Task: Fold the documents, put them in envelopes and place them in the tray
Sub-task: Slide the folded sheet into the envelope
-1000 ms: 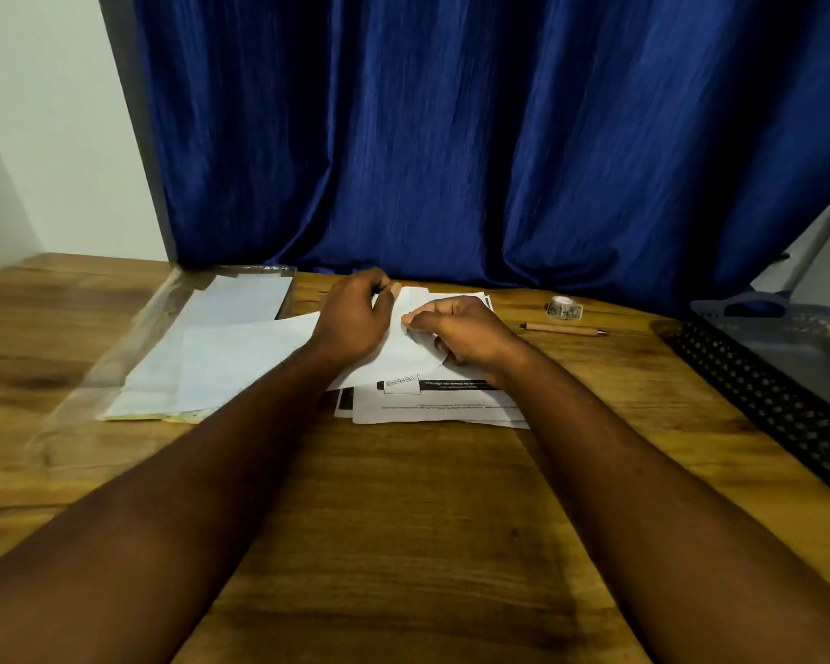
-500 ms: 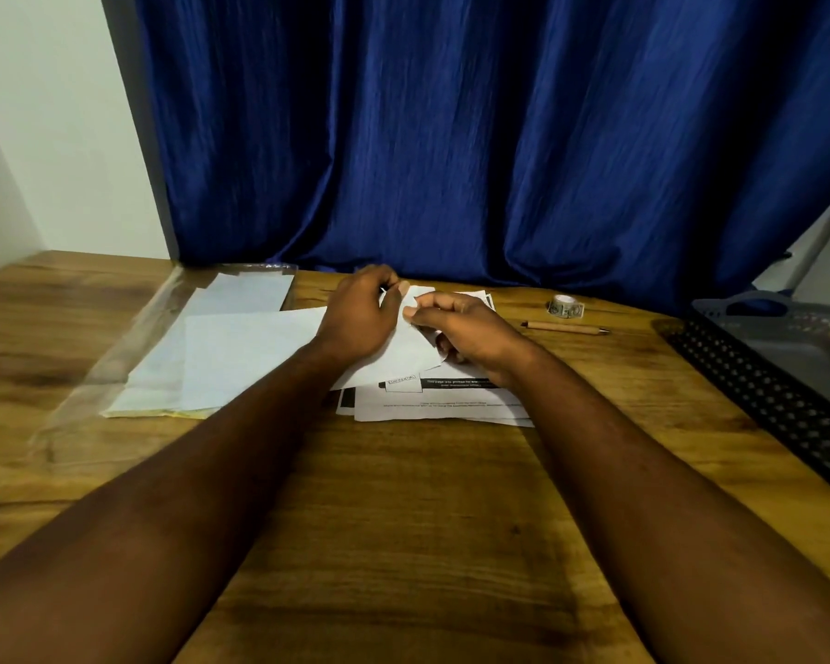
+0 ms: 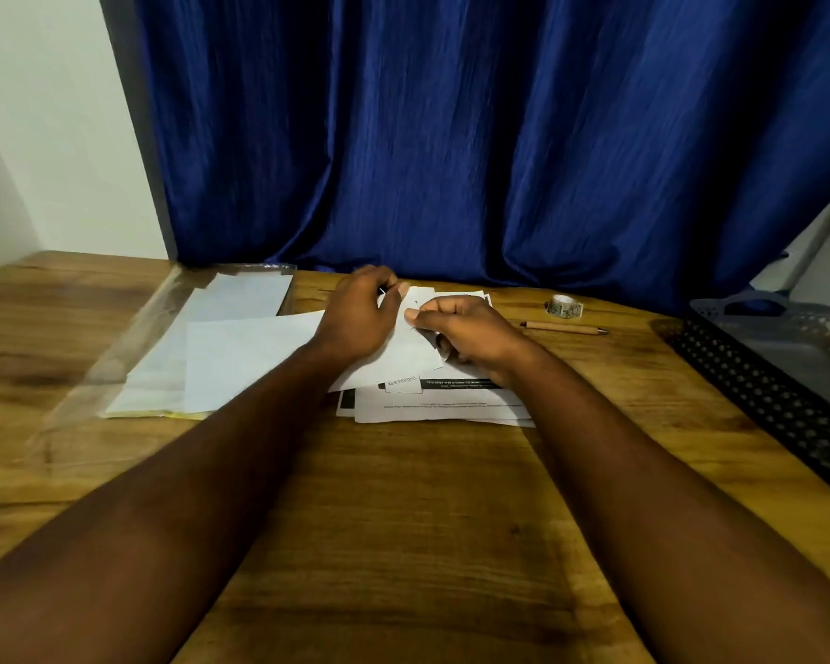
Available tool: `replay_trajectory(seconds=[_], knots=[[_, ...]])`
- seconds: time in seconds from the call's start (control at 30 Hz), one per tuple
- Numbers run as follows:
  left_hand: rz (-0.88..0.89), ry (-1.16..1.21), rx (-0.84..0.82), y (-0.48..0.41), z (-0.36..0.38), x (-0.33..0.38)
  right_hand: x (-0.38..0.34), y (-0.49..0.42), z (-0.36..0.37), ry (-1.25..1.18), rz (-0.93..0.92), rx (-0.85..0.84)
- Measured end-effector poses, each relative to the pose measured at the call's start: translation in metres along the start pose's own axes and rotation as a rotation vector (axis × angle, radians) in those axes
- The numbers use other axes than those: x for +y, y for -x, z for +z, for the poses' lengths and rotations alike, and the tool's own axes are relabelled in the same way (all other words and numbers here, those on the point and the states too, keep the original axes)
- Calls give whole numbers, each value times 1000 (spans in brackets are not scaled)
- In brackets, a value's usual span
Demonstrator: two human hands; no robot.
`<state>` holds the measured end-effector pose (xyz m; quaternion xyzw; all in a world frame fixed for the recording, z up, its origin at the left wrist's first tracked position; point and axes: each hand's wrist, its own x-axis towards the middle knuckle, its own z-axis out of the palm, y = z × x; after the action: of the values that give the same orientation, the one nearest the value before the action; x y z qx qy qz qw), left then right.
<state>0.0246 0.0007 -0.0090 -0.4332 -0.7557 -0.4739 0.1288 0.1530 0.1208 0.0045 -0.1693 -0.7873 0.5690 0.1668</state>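
Observation:
A white folded sheet lies on a stack of printed documents at the table's middle. My left hand pinches the sheet's far left edge with curled fingers. My right hand pinches the same sheet just to the right, thumb and forefinger closed on its upper edge. A pile of white envelopes lies to the left on a clear plastic sleeve. The dark perforated tray stands at the right edge of the table.
A small roll of tape and a brown pencil lie behind my right hand. A blue curtain hangs close behind the wooden table. The tray holds a small round object at its far side.
Both hands have drawn slightly closer together on the sheet's top edge, lifting it a little. The other papers have not moved.

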Motion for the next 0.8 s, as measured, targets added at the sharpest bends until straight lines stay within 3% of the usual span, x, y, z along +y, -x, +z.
replay_trajectory(seconds=[0.13, 0.37, 0.57, 0.8], knots=[[12, -25, -8, 2, 1, -2, 4, -6, 0, 230, -31, 164], [63, -90, -130, 5, 7, -14, 14, -2, -4, 598, -40, 198], [129, -360, -316, 5, 1, -10, 17, -5, -10, 548, -36, 333], [-26, -189, -324, 9, -1, 0, 15, -4, -9, 464, -1, 266]])
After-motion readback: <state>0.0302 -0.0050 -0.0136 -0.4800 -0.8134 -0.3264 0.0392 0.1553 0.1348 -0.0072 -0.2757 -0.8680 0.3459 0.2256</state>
